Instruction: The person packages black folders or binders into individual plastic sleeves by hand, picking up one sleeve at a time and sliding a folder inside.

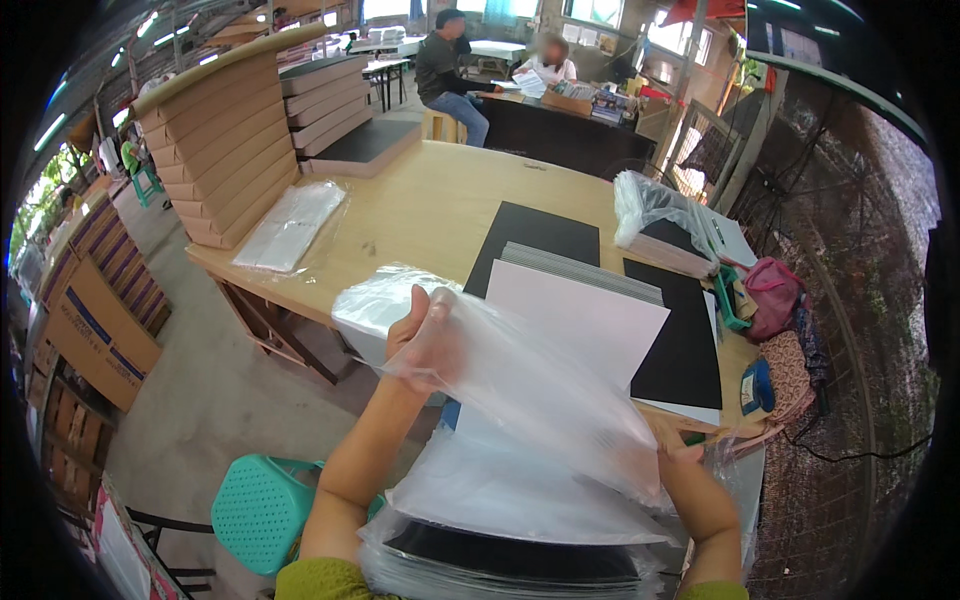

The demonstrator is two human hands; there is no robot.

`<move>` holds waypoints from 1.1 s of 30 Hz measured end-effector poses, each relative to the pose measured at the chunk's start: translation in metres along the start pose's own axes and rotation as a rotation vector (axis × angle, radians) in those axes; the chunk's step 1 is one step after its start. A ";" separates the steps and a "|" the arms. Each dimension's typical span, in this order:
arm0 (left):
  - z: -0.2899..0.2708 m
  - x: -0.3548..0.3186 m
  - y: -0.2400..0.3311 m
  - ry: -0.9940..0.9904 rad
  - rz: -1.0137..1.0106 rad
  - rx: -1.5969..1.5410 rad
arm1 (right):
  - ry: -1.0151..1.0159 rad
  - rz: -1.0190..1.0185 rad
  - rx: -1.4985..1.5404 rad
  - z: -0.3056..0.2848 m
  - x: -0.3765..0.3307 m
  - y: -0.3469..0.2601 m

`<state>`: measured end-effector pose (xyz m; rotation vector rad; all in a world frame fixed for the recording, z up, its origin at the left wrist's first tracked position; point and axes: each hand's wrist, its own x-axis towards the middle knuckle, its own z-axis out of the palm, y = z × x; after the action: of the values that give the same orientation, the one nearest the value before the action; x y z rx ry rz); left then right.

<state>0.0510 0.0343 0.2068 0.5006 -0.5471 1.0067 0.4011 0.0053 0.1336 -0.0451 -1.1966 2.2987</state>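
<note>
A clear plastic bag (545, 385) stretches slantwise between my two hands, over the near edge of the table. My left hand (428, 340) is closed on its upper left end, the thumb up and the other fingers seen through the film. My right hand (645, 458) grips the lower right end, partly veiled by plastic. Just beyond lies a stack of white-faced boards (580, 310), with a black sheet (545, 232) behind it and another black sheet (682, 345) to its right. Below my hands are black boards in clear bags (500, 555), stacked in layers.
Tall stacks of brown boxes (225, 150) and clear bags (292, 225) occupy the table's left side. At right are a plastic-covered stack (665, 225), a pink bag (773, 300) and a tape roll (757, 386). A green stool (262, 512) stands lower left. Two people sit beyond the table (420, 215).
</note>
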 end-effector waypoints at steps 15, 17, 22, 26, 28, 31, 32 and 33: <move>-0.009 0.040 -0.012 0.693 0.069 2.332 | 1.339 -0.834 -1.249 0.015 0.040 -0.064; -0.012 0.044 -0.001 0.560 0.277 2.664 | 1.396 -0.866 -1.286 0.032 0.070 -0.070; 0.026 0.048 0.016 0.405 -0.047 2.466 | 1.300 -0.671 -1.295 0.026 0.041 -0.083; 0.027 0.049 0.044 0.621 -0.596 1.488 | 1.089 -0.308 -1.108 0.049 0.027 -0.097; 0.000 0.037 0.058 0.627 -0.730 1.246 | 0.976 -0.181 -0.768 0.047 0.018 -0.099; -0.034 0.008 0.055 0.686 -0.827 0.880 | 0.836 -0.069 -0.407 0.026 0.010 -0.085; -0.046 -0.005 0.057 0.714 -0.816 0.824 | 0.901 -0.049 -0.401 0.024 0.002 -0.076; -0.061 -0.025 0.067 0.755 -0.792 0.777 | 0.947 -0.025 -0.391 0.034 0.009 -0.067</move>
<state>-0.0068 0.0859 0.1536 0.8634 0.7234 0.5246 0.4142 0.0151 0.2076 -1.1074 -1.0511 1.6108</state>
